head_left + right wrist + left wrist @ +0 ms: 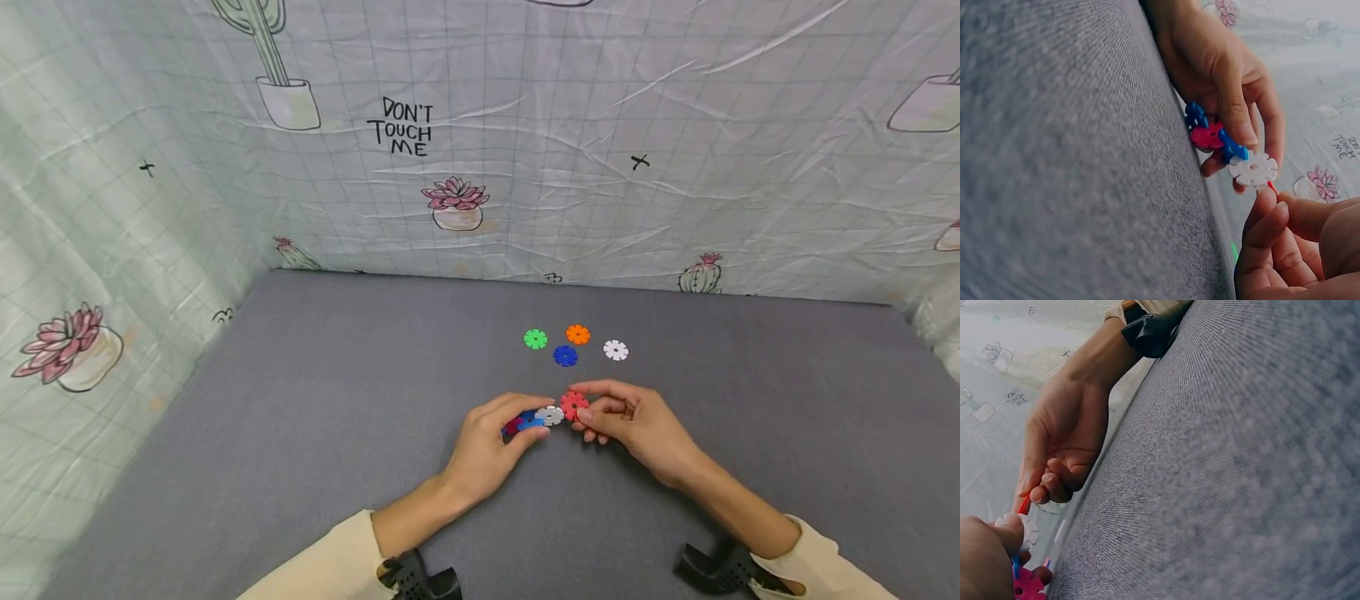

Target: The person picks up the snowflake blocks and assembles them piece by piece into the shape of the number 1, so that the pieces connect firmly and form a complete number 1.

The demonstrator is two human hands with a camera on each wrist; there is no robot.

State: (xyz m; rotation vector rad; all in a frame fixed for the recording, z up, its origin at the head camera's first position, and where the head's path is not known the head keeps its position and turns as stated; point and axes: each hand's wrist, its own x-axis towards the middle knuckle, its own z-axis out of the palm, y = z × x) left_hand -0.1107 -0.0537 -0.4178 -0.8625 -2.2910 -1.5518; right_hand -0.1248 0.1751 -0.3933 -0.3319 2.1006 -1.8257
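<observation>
Between thumb and fingers, my left hand [480, 446] holds a short chain of notched plastic discs. In the right wrist view the chain runs from a blue disc [1195, 117] through a pink disc [1207, 135] and a second blue disc [1232, 147] to a white disc [1252, 169] at its free end. My right hand [648, 429] pinches a red notched disc [574, 406] by its edge. The red disc is right at the white disc's rim, turned edge-on to it in the right wrist view; whether their slots are joined I cannot tell. Fingertips hide part of the red disc.
Beyond the hands, loose discs lie flat on the grey tabletop [337, 375]: green [536, 339], orange [577, 334], blue [566, 356] and white [616, 350]. A printed cloth [525, 233] hangs along the back and left edges.
</observation>
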